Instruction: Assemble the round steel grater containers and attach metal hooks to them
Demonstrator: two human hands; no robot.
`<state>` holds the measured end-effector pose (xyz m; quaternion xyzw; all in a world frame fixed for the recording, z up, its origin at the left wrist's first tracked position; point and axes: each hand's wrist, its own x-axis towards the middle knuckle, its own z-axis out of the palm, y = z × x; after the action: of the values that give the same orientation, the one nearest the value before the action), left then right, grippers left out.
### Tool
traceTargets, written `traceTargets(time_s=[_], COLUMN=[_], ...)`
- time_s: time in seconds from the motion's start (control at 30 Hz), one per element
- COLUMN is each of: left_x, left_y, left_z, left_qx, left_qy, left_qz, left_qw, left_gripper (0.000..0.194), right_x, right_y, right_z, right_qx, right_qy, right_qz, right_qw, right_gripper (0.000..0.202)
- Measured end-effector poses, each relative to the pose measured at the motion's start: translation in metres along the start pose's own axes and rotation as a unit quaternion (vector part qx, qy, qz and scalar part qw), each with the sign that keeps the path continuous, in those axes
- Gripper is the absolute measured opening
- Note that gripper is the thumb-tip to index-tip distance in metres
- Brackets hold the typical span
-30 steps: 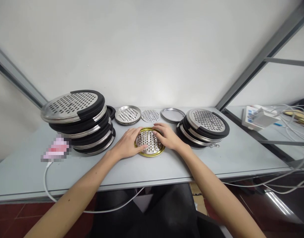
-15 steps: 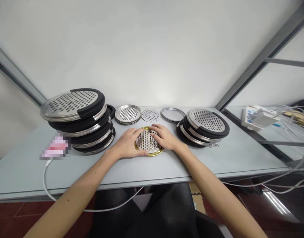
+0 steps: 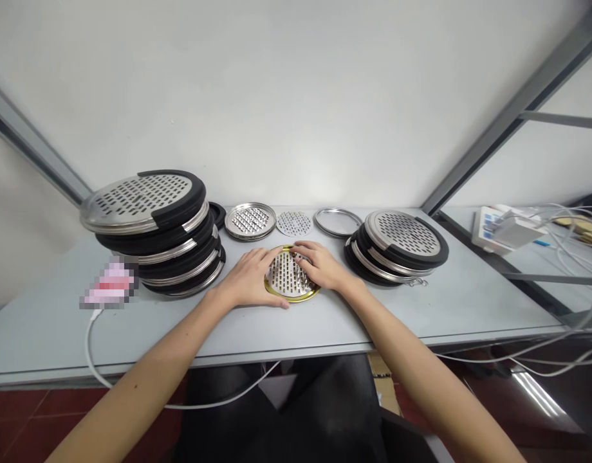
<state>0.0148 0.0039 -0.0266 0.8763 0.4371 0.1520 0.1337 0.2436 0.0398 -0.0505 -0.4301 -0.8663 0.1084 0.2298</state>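
A round metal grater (image 3: pixel 290 276) with a gold-coloured rim lies flat on the grey table in front of me. My left hand (image 3: pixel 251 280) is curved around its left side, fingers at the far left rim and thumb along the near edge. Across the right side lies my right hand (image 3: pixel 320 265), its fingertips on the far rim and over the perforated face. Both hands hold the disc, and they cover parts of its rim.
Stacks of black-edged graters stand at left (image 3: pixel 165 238) and right (image 3: pixel 405 244). Behind the hands are a silver-rimmed grater (image 3: pixel 250 221), a loose perforated disc (image 3: pixel 295 224) and a metal ring (image 3: pixel 338 222). A white cable (image 3: pixel 89 341) hangs over the table's front edge at left.
My left thumb has eased slightly outward from the near rim. Both hands stay around the grater, which has hardly moved.
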Motion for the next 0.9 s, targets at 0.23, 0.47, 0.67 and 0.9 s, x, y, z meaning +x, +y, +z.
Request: traceTargets(time_s=[0.23,0.47,0.67,0.9], left_x=[0.0011,0.0012,0.001,0.0011], left_y=[-0.001,-0.0016,-0.0018,-0.0028], left_z=[0.0002,0.0006,0.0006,0.0022], left_qx=[0.0,-0.004,-0.008,-0.003], left_qy=[0.001,0.007,0.009,0.011], left_qz=[0.001,0.003,0.0,-0.005], left_qw=[1.0,1.0,1.0,1.0], left_gripper=[0.118,0.118,0.117,0.118], right_x=[0.0019,0.0028,0.0013,0.0011], right_y=[0.0024,0.0025,0.0037,0.0045], right_z=[0.001,0.0025,0.0068,0.0093], right_qx=[0.009,0.022,0.029,0.039], right_qy=[0.01,0.017,0.032,0.038], right_qz=[-0.007,-0.009,-0.015,-0.008], right_qw=[1.0,1.0,0.999,0.998], right_gripper=[0.036,0.035,0.035,0.034])
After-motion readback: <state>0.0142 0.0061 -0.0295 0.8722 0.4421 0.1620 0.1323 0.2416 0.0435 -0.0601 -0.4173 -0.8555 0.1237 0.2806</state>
